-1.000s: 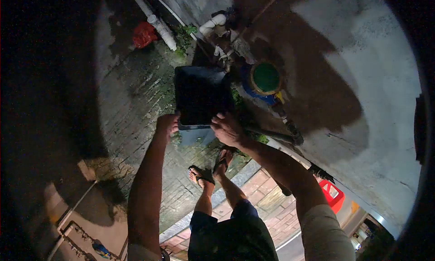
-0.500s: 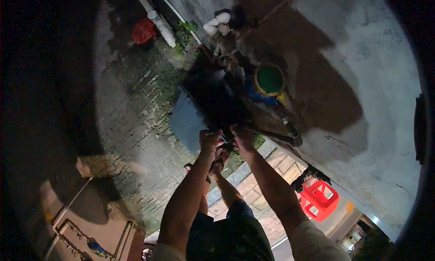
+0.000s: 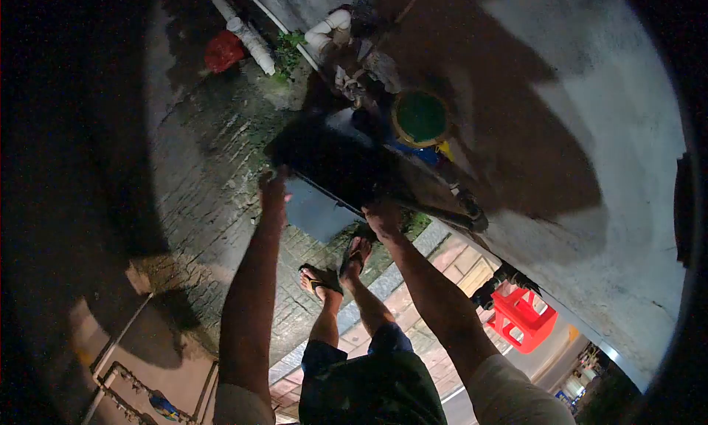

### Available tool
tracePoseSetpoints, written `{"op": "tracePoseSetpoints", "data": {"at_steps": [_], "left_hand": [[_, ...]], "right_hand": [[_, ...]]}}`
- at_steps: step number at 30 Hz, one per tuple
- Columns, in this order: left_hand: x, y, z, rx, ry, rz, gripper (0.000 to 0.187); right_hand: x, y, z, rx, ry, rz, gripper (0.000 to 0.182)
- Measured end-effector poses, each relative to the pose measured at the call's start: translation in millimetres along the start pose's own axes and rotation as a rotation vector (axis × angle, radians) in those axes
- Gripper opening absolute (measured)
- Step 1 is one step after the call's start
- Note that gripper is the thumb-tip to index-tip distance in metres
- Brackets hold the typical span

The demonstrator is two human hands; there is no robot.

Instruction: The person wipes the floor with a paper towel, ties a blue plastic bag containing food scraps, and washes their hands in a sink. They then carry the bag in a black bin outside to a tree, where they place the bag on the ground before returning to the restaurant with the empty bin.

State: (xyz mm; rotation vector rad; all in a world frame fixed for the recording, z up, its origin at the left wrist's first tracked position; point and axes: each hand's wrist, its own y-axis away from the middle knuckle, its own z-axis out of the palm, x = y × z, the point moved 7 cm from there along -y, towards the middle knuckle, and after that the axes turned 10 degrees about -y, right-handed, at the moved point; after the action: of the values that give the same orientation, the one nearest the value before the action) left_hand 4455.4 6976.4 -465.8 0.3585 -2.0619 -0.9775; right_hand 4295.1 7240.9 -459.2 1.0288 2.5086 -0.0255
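Observation:
A black, straight-edged thing (image 3: 332, 156) stretches between my hands; in the dim light I cannot make out its kind. My left hand (image 3: 273, 192) is closed at the left end of its near edge, slightly blurred. At the right end, my right hand (image 3: 382, 220) has its fingers closed round the same edge. Beneath that edge shows a flat blue-grey surface (image 3: 322, 212), just in front of my sandalled feet (image 3: 317, 280). Past the black thing, to the right, stands a round green-topped object (image 3: 420, 118) with blue and yellow below it.
White pipes (image 3: 254, 47) and a red bag (image 3: 223, 52) lie at the upper left. A dark pipe (image 3: 450, 217) runs along the wall (image 3: 612, 130) on the right. A red plastic stool (image 3: 523, 318) stands at the lower right, beyond the tiled step.
My hands were close together and are now spread apart. The left hand has moved left and away from me; the right has shifted slightly left. The black thing's near edge now shows between them.

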Motion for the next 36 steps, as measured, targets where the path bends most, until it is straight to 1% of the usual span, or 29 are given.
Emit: {"op": "tracePoseSetpoints", "data": {"at_steps": [1, 3, 5, 6, 8, 9, 10, 12, 13, 14, 15, 16, 17, 18, 20, 23, 24, 25, 26, 27, 28, 29, 31, 32, 33, 34, 36], "left_hand": [[8.9, -1.9, -10.3, 0.019, 0.088, -0.004, 0.043], [14.5, -20.0, -18.0, -0.132, 0.066, -0.024, 0.056], [-3.0, -33.7, -17.6, -0.221, 0.147, -0.037, 0.040], [-7.7, -37.0, -18.1, -0.263, 0.186, -0.040, 0.033], [-8.7, -26.3, -19.8, -0.228, 0.130, -0.052, 0.023], [-5.7, -11.8, -17.6, -0.212, 0.106, -0.059, 0.019], [-6.5, 3.7, -17.6, -0.156, 0.123, -0.095, 0.023], [-9.8, 34.7, -17.7, -0.025, 0.290, 0.028, 0.023], [-9.2, 47.2, -19.6, 0.042, 0.371, 0.093, 0.024], [-9.6, 55.4, -19.5, 0.065, 0.373, 0.098, 0.028], [-9.6, 61.9, -22.2, 0.091, 0.371, 0.105, 0.033], [-7.4, 66.4, -24.2, 0.117, 0.370, 0.115, 0.038], [-0.1, 72.8, -20.7, 0.075, 0.418, 0.161, 0.043], [6.7, 79.8, -17.4, 0.034, 0.466, 0.205, 0.047], [-2.8, 62.4, -11.8, 0.006, 0.487, 0.379, 0.058], [44.6, 97.8, -4.2, -0.084, 0.544, 0.249, 0.027], [36.7, 87.7, -2.3, -0.059, 0.581, 0.296, 0.026], [29.3, 78.2, -0.4, -0.034, 0.617, 0.345, 0.024], [24.5, 67.6, -2.1, -0.075, 0.654, 0.367, 0.025], [23.5, 60.9, -5.4, -0.117, 0.690, 0.388, 0.026], [28.2, 62.1, -10.9, -0.110, 0.558, 0.335, 0.030], [41.0, 67.0, -19.7, -0.104, 0.427, 0.286, 0.035], [48.0, 55.6, -32.7, -0.069, 0.296, 0.179, 0.046], [45.9, 42.4, -38.1, -0.044, 0.292, 0.118, 0.053], [41.8, 28.3, -45.8, -0.021, 0.286, 0.058, 0.059], [52.0, 18.5, -46.5, -0.213, 0.252, 0.145, 0.076], [50.7, 12.9, -44.1, -0.201, 0.207, 0.259, 0.077]], "right_hand": [[-18.7, -7.0, -20.9, -0.102, 0.005, 0.017, 0.018], [-23.7, -9.8, -40.7, -0.027, -0.168, 0.162, 0.020], [-12.5, -9.0, -36.3, 0.057, -0.458, 0.225, 0.023], [16.8, -5.2, -5.2, 0.108, -0.665, 0.213, 0.026], [31.3, -12.0, -6.1, 0.153, -0.769, 0.155, 0.029], [27.9, -19.3, -25.3, 0.142, -0.667, 0.108, 0.031], [22.0, -31.1, -39.5, 0.096, -0.564, 0.047, 0.031], [24.6, -53.4, -44.7, -0.010, -0.363, -0.095, 0.031], [26.9, -62.3, -41.0, -0.052, -0.288, -0.113, 0.029], [25.2, -72.1, -41.7, -0.093, -0.214, -0.133, 0.028], [11.1, -82.7, -59.7, -0.109, -0.167, -0.094, 0.026], [8.1, -94.6, -57.4, -0.092, -0.136, -0.121, 0.024], [5.6, -106.2, -54.4, -0.075, -0.105, -0.148, 0.022], [18.5, -116.2, -26.4, -0.027, -0.090, -0.239, 0.020], [36.8, -128.8, -4.1, -0.017, -0.162, -0.238, 0.016], [64.4, -141.6, 8.2, -0.128, -0.412, 0.031, 0.014], [68.6, -132.9, 13.4, -0.175, -0.553, 0.081, 0.016], [72.6, -124.0, 18.3, -0.217, -0.690, 0.139, 0.024], [71.2, -109.9, 10.0, -0.191, -0.859, 0.210, 0.030], [72.3, -93.2, 13.4, -0.158, -0.903, 0.242, 0.036], [73.4, -76.3, 16.9, -0.123, -0.948, 0.272, 0.043], [61.9, -60.3, 8.4, -0.126, -1.059, 0.377, 0.047], [13.4, -21.1, -14.2, -0.150, -1.240, 0.633, 0.056], [-13.4, -2.8, -24.0, -0.160, -1.309, 0.771, 0.060], [-35.4, 7.5, -27.2, -0.157, -1.343, 0.844, 0.061], [-57.5, 18.1, -30.5, -0.149, -1.377, 0.917, 0.062], [-79.2, 15.5, -14.4, -0.092, -1.426, 1.075, 0.063]]}}
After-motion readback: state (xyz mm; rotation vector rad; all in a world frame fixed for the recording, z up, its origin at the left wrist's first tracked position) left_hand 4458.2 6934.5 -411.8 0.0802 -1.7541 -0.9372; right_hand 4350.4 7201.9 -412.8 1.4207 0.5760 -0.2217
